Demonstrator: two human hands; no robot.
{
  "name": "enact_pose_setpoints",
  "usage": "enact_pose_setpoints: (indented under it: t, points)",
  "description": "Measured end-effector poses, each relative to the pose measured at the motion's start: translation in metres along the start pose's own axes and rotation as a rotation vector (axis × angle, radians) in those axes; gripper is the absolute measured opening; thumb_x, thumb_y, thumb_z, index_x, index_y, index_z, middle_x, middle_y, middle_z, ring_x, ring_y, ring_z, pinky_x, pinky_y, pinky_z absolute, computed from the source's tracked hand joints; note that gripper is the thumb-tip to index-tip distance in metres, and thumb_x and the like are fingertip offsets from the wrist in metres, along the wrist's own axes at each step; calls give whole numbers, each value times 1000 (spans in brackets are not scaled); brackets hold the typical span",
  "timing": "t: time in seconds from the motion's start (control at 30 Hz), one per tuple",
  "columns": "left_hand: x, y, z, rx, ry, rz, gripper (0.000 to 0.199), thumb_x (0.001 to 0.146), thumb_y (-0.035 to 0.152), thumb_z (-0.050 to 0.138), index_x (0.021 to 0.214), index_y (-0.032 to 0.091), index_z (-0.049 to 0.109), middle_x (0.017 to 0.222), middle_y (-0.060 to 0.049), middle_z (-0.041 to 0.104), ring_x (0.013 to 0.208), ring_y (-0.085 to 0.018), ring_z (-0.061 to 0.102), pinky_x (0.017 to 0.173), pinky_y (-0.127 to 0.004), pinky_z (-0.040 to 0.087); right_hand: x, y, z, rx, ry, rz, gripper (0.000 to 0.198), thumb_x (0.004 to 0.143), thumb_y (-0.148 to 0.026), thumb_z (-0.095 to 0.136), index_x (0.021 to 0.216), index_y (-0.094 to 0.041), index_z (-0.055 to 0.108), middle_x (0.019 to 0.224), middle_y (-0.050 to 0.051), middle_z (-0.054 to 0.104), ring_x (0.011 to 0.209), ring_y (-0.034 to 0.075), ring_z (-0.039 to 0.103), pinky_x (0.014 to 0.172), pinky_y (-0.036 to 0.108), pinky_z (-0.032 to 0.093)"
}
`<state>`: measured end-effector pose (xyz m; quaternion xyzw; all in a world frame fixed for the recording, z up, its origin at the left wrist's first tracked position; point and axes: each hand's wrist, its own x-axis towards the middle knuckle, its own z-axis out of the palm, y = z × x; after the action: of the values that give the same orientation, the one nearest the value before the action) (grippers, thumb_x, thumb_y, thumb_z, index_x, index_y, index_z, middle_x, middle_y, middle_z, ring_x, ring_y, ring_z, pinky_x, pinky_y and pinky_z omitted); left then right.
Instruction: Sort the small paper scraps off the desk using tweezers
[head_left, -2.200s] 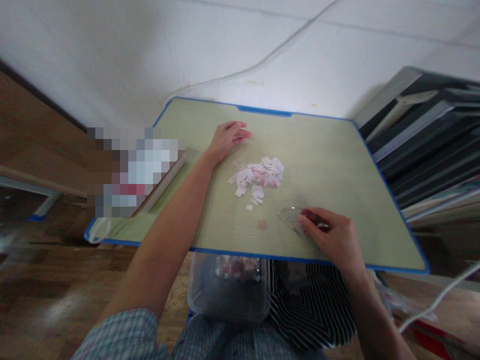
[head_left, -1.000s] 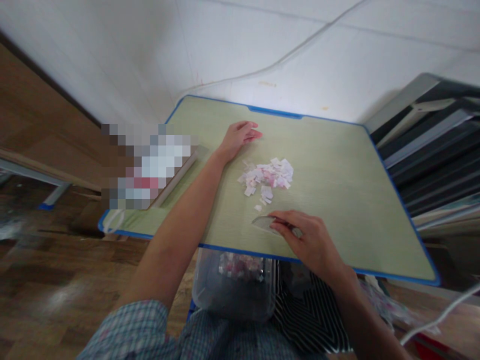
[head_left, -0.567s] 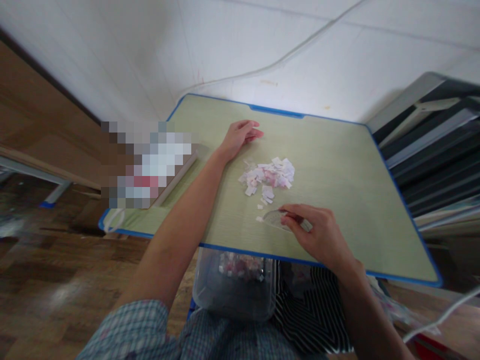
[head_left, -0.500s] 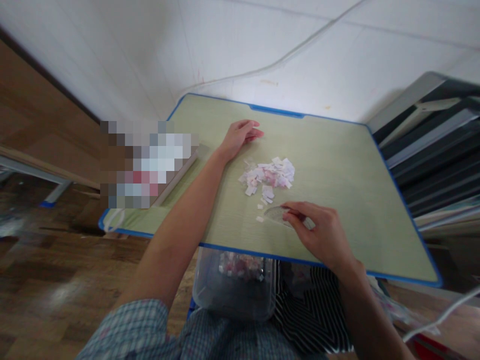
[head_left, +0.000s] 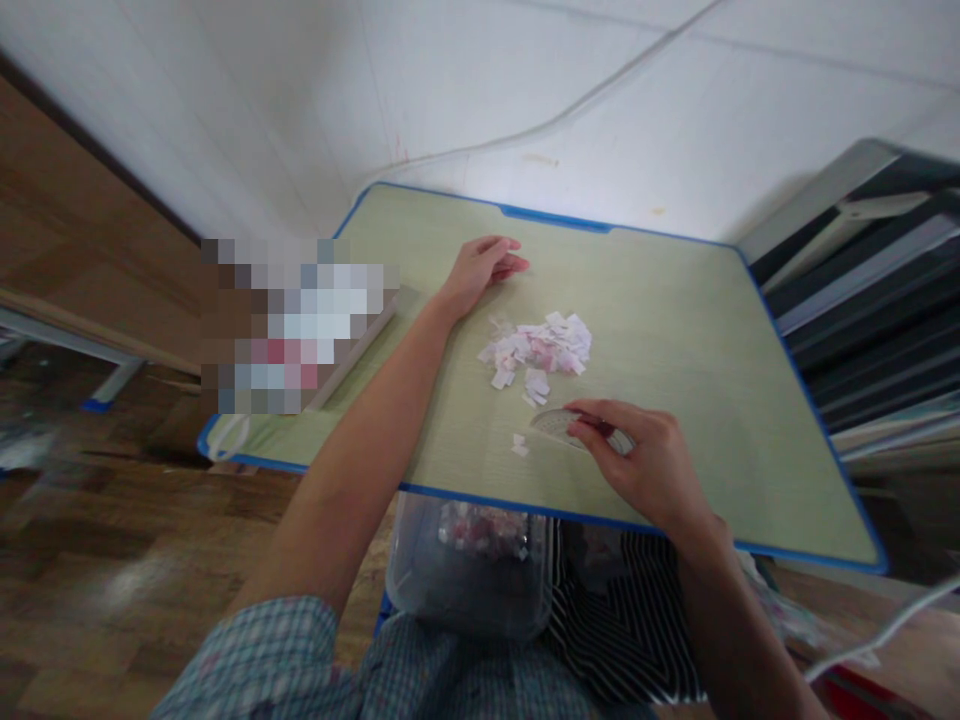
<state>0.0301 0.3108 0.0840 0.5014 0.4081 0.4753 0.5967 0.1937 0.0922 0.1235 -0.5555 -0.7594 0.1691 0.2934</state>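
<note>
My right hand [head_left: 637, 450] pinches a clear semicircular protractor [head_left: 553, 424] between thumb and fingers, low over the table near its front edge. Just beyond the protractor lies a loose heap of small torn paper scraps [head_left: 536, 345], white with some pinkish ones. A couple of small scraps [head_left: 520, 445] lie apart from the heap, left of the protractor. My left hand [head_left: 480, 272] rests on the tabletop behind and left of the heap, fingers loosely extended and slightly apart, with nothing in them.
The pale green table [head_left: 660, 320] has a blue rim and stands against a white wall. A pixelated flat object [head_left: 352, 365] lies at its left. Below the front edge sits a clear plastic bin [head_left: 469, 580] with small items. Folded dark frames [head_left: 885, 270] lean at the right.
Near the protractor, a small scrap has shifted toward me, beside another one. My right hand and the protractor have moved only slightly; my left hand stays in place.
</note>
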Motion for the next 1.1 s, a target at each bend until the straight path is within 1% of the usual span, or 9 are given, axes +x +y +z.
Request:
enact_pose_setpoints:
  t: [0.13, 0.27, 0.3, 0.4, 0.47, 0.77, 0.83, 0.97, 1.1]
  points:
    - [0, 0, 0, 4, 1, -8, 16, 88, 27, 45, 84, 17, 56, 69, 1, 67, 77, -9, 65, 79, -21, 48, -3, -2, 0, -15, -41, 5, 18, 81, -17, 53, 87, -17, 70, 76, 4, 73, 64, 15, 66, 64, 26, 52]
    - [0, 0, 0, 0, 0, -2, 16, 88, 27, 45, 84, 16, 57, 72, -1, 67, 78, -10, 66, 80, -22, 47, -5, -7, -5, 49, -177, 11, 17, 78, -16, 55, 84, -18, 71, 72, 2, 72, 61, 14, 66, 61, 25, 52]
    - [0, 0, 0, 0, 0, -1, 16, 88, 27, 46, 85, 16, 57, 72, -2, 67, 79, -11, 66, 80, -23, 47, -5, -7, -6, 64, -183, 12, 16, 78, -17, 56, 83, -18, 71, 71, 2, 72, 60, 14, 66, 60, 24, 52]
    - [0, 0, 0, 4, -1, -2, 16, 87, 30, 48, 85, 16, 57, 74, -2, 67, 81, -11, 66, 81, -23, 47, -5, -8, -7, 68, -98, 18, 17, 79, -19, 55, 82, -19, 71, 71, 2, 72, 59, 14, 65, 60, 24, 52]
    - [1, -1, 0, 2, -4, -2, 16, 87, 30, 48, 85, 17, 57, 73, -1, 67, 80, -10, 66, 80, -22, 48, -6, -8, -6, 57, -81, 18, 17, 79, -19, 54, 82, -19, 71, 71, 2, 72, 59, 14, 65, 60, 24, 52]
    - [-1, 1, 0, -4, -10, -5, 17, 89, 28, 46, 84, 16, 57, 72, -1, 66, 78, -10, 65, 79, -21, 47, -13, -12, -5, 27, -217, -10, 16, 81, -17, 55, 85, -17, 70, 73, 3, 71, 65, 15, 65, 62, 25, 50]
    - [-2, 1, 0, -4, -8, -6, 17, 88, 29, 47, 84, 16, 57, 72, -1, 66, 80, -10, 65, 79, -21, 47, -13, -11, -3, 1, -195, -26, 17, 81, -17, 54, 85, -18, 70, 74, 3, 72, 66, 16, 66, 63, 26, 51]
    - [-2, 1, 0, 4, 3, -10, 17, 87, 31, 49, 86, 16, 57, 75, -2, 66, 82, -12, 65, 81, -23, 47, -12, -9, 1, -23, -12, -36, 17, 82, -17, 53, 85, -18, 70, 75, 4, 72, 65, 16, 65, 63, 29, 52]
    - [-1, 1, 0, 10, -4, -5, 17, 88, 29, 47, 86, 16, 57, 74, -2, 67, 81, -11, 66, 81, -24, 48, -14, -7, 1, 4, 12, -28, 16, 81, -17, 54, 86, -19, 69, 75, 3, 72, 63, 15, 65, 62, 27, 53]
